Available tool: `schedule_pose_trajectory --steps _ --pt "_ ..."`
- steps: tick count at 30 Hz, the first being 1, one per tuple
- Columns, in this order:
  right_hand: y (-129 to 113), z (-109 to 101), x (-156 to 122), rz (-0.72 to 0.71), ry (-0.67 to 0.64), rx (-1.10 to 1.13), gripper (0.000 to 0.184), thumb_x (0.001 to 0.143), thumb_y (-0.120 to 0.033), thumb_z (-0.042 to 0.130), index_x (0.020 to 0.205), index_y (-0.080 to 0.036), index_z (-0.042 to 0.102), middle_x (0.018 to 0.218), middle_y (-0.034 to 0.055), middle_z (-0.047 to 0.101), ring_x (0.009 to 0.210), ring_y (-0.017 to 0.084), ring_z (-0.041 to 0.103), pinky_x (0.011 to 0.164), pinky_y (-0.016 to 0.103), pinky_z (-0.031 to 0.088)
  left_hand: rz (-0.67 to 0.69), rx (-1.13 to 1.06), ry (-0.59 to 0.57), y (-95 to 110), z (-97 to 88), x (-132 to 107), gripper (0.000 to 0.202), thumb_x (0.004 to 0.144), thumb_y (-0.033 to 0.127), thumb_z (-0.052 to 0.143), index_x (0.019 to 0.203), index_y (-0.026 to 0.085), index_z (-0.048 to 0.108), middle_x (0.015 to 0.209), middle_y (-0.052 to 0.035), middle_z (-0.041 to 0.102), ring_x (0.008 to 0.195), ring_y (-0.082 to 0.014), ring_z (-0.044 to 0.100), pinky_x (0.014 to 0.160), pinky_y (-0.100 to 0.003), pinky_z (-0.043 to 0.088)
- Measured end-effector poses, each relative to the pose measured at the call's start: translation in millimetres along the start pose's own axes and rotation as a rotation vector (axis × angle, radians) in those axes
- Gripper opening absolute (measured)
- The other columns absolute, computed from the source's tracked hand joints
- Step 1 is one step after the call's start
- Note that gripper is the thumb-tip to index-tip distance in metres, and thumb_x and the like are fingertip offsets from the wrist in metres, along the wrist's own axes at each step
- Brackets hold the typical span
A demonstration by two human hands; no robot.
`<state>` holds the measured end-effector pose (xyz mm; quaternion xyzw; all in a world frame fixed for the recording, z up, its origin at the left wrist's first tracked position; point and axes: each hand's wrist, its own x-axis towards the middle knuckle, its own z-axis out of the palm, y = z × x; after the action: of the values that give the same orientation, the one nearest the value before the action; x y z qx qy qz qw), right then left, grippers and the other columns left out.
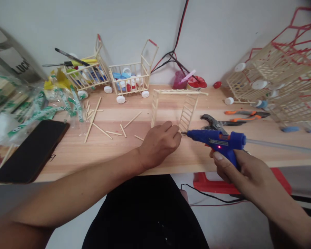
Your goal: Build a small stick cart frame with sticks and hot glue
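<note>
My right hand [245, 174] is shut around the handle of a blue hot glue gun [217, 140], with a red light glowing on its side and a clear glue stick running out of its back. The gun's metal nozzle [183, 133] points left, almost at the fingertips of my left hand [159, 145]. Those fingers are curled against the bottom of an upright frame of wooden sticks [180, 92], which has ladder-like sides. My fingers hide its lower part, and I cannot see a glue bead.
A black phone [29, 151] and a plastic bag of sticks [20, 103] lie at the left of the wooden table [67, 162]. Loose sticks [106, 128] lie near my left hand. Pliers [246, 116], stick carts with bottle-cap wheels [129, 72] and a large red-topped stick rack [277, 72] stand beyond.
</note>
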<state>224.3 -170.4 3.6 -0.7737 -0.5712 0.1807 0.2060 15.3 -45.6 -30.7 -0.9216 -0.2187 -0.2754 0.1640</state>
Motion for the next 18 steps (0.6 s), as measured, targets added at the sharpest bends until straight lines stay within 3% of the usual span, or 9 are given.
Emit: schedule_pose_trajectory --steps 13,18 --pt "-6.2 -4.0 0.7 -0.082 -0.001 0.019 0.054 0.086 -0.071 0.045 0.063 -0.023 0.048 0.052 0.0005 0.05 0.046 0.014 0.045 0.043 0.027 0.034 0.007 0.002 0.029 -0.4 0.8 0.3 0.024 0.093 0.004 0.048 0.073 0.014 0.058 0.074 -0.0065 0.062 0.074 -0.0195 0.056 0.057 -0.03 0.041" --pt "-5.4 -3.7 -2.1 -0.018 -0.019 0.024 0.056 0.085 -0.073 0.044 0.063 -0.022 0.048 0.051 0.0 0.049 0.045 0.013 0.043 0.043 0.027 0.032 0.006 -0.003 0.024 -0.6 1.6 0.1 0.022 0.092 0.005 0.05 0.074 0.013 0.059 0.075 -0.0065 0.061 0.074 -0.0199 0.055 0.057 -0.031 0.041"
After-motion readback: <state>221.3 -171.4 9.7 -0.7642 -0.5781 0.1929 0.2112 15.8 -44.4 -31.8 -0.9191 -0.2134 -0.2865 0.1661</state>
